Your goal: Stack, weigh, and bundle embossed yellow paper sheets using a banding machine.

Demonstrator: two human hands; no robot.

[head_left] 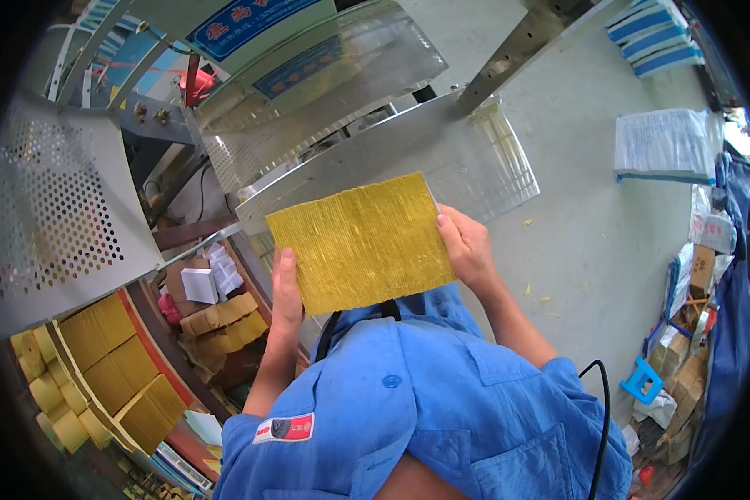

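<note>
Between my two hands is a rectangular yellow block [360, 242] with fine parallel ridges across its face, like a stack of thin paper sheets seen on edge. My left hand [287, 292] presses against its left end, with the thumb upright along the edge. At the right end my right hand [467, 246] grips it, thumb near the upper corner and the other fingers mostly hidden. The block is held in front of my chest, tilted slightly up to the right. Just beyond it lies a shiny metal machine table [500, 158].
A perforated metal panel [50, 200] stands at left. Below it, a shelf holds yellow stacks [100, 333] and pale yellow rolls [62, 392]. A wrapped white bale [665, 143] sits on the floor at right, above a blue plastic stool [642, 381] and cartons. A metal post [508, 62] rises beyond the table.
</note>
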